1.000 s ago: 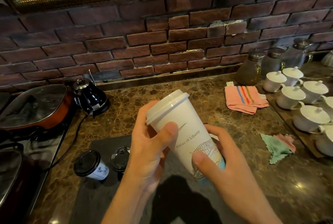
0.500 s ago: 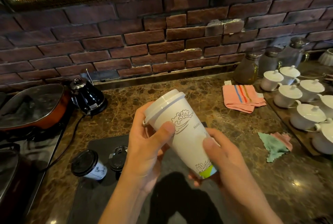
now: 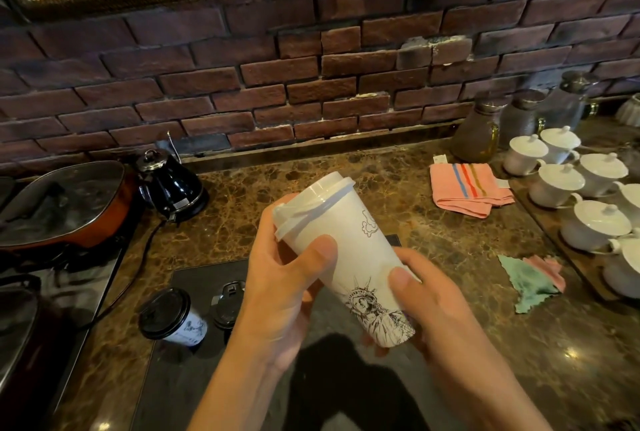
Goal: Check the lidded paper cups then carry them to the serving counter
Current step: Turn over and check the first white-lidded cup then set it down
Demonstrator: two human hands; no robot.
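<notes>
A tall white paper cup [image 3: 349,250] with a white lid and a Statue of Liberty drawing is held tilted above the dark mat [image 3: 194,378]. My left hand [image 3: 280,292] grips it just under the lid, thumb across the front. My right hand [image 3: 433,306] holds its lower end, thumb on the side. On the mat at the left stands a small paper cup with a black lid [image 3: 169,318]. Beside it is a second black lid [image 3: 228,304], whose cup is mostly hidden behind my left hand.
A black kettle [image 3: 171,186] and a lidded orange pan [image 3: 62,205] stand at the left, with a cord trailing over the brown marble counter [image 3: 450,247]. Several white lidded teacups [image 3: 595,226] fill a tray at the right, near glass jars [image 3: 478,132], a pink towel [image 3: 467,191] and a green cloth [image 3: 530,283].
The white cup has been turned in both hands: the printed text and cloud have rotated away and the Statue of Liberty drawing now faces me. Its tilt stays similar.
</notes>
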